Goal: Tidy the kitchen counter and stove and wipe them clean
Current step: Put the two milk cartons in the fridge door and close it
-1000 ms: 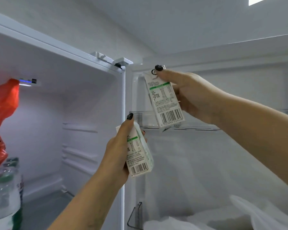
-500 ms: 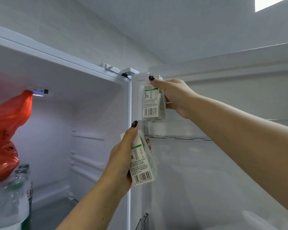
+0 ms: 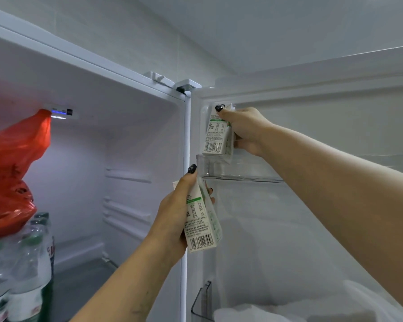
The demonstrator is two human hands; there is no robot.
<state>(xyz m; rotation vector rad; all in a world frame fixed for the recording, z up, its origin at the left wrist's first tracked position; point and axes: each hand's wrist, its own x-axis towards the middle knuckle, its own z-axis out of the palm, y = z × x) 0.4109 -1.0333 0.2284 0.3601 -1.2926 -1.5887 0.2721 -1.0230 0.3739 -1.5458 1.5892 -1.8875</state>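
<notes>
**Hands and cartons at the open fridge door**

Hands: two, both occupied, each grasping one small carton.

1. Right hand [image 3: 243, 130]. Reaches in from the right, raised to the top of the door's inner side. Fingers wrapped round the upper carton [image 3: 219, 132] from its right and rear; one dark-nailed fingertip lies over the carton's top edge. Carton upright, white with green print and a barcode near its base. Its bottom sits at the rim of the clear door shelf [image 3: 242, 168], at that shelf's left end; whether it rests on the shelf floor cannot be told.

2. Left hand [image 3: 175, 214]. Comes up from below, lower than the right hand and just left of it, in front of the door's hinge edge. Fingers curled round the lower carton [image 3: 201, 221] from its left side, thumb along the top edge, other fingertips showing past its right side. Carton of the same kind, tilted slightly, barcode at the bottom. It hangs just under the door shelf, clear of the upper carton.

3. Fridge [image 3: 126, 140]. Open, interior white. Red bag [image 3: 12, 173] at the left, lying on top of bottles [image 3: 30, 263] with green caps. Small lit panel [image 3: 62, 112] on the ceiling of the compartment, just right of the bag's tip.

4. Lower door bin [image 3: 201, 303], clear, holding white wrapping [image 3: 289, 310].
</notes>
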